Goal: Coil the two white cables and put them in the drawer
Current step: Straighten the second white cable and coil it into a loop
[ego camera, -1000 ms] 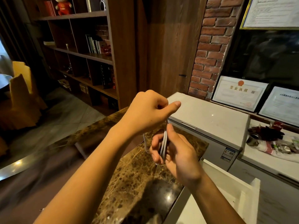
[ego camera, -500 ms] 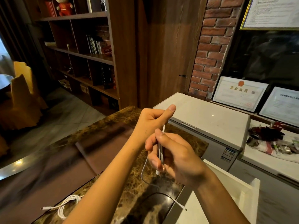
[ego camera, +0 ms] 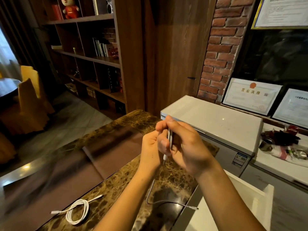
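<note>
My right hand (ego camera: 186,147) grips a bundle of loops of a white cable (ego camera: 169,139) above the marble counter. A plug end sticks out below the fingers. My left hand (ego camera: 150,147) is closed against the same cable just to the left. The cable's loose tail (ego camera: 166,203) hangs down and trails across the counter, its plug lying at the edge of the open white drawer (ego camera: 250,195). A second white cable (ego camera: 77,210) lies coiled on the counter at lower left, with both ends sticking out.
The brown marble counter (ego camera: 116,177) runs from lower left to centre. A white chest freezer (ego camera: 216,124) stands behind it. Cluttered items and a metal cup (ego camera: 265,144) sit at right. Framed certificates lean on the wall; bookshelves stand at left.
My left hand has dropped from above the right hand to beside it. More of the cable is wound in; the tail is shorter. The view has tilted down, showing the second coil.
</note>
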The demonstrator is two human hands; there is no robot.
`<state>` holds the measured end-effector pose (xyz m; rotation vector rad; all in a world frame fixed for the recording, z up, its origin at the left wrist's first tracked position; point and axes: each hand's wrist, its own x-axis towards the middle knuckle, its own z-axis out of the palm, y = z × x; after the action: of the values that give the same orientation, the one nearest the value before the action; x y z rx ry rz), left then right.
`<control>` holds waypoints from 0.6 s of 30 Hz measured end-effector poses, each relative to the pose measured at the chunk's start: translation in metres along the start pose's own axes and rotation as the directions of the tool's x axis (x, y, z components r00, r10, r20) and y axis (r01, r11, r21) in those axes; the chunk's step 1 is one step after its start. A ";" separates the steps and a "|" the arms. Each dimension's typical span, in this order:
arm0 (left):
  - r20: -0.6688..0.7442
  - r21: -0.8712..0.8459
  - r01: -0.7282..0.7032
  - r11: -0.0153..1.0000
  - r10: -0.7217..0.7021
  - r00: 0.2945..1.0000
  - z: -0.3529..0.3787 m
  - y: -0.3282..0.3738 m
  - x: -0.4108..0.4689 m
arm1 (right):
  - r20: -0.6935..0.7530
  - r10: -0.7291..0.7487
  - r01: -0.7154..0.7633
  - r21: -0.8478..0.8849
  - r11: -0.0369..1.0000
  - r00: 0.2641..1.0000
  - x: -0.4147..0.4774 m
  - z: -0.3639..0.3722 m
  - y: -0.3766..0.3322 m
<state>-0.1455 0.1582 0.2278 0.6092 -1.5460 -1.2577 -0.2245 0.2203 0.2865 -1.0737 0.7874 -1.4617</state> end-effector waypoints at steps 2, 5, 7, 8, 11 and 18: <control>-0.046 0.027 -0.021 0.999 0.022 0.999 0.001 -0.007 -0.002 | -0.019 -0.001 0.002 0.048 0.999 1.000 0.007 -0.002 -0.002; -0.064 0.012 0.012 1.000 -0.012 0.998 0.003 -0.015 -0.012 | -0.036 -0.006 0.009 0.077 0.997 0.999 0.017 -0.005 -0.007; -0.081 0.073 0.021 0.997 -0.015 0.997 0.004 -0.018 -0.017 | -0.042 0.008 -0.005 0.075 0.997 0.999 0.021 -0.008 -0.008; -0.095 0.106 0.028 0.994 -0.018 0.995 0.004 -0.020 -0.018 | -0.046 0.015 -0.012 0.064 0.998 0.999 0.022 -0.008 -0.007; -0.087 0.220 0.056 0.974 -0.037 0.995 0.001 -0.017 -0.023 | -0.087 -0.002 0.001 -0.015 1.000 0.996 0.024 -0.009 -0.006; 0.090 0.455 -0.041 0.890 0.000 0.996 -0.002 0.002 -0.040 | -0.176 -0.044 0.013 -0.177 0.984 0.983 0.031 -0.019 -0.006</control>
<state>-0.1290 0.1926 0.2140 0.8416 -1.9387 -0.9109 -0.2440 0.1891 0.2909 -1.0986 1.0484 -1.5507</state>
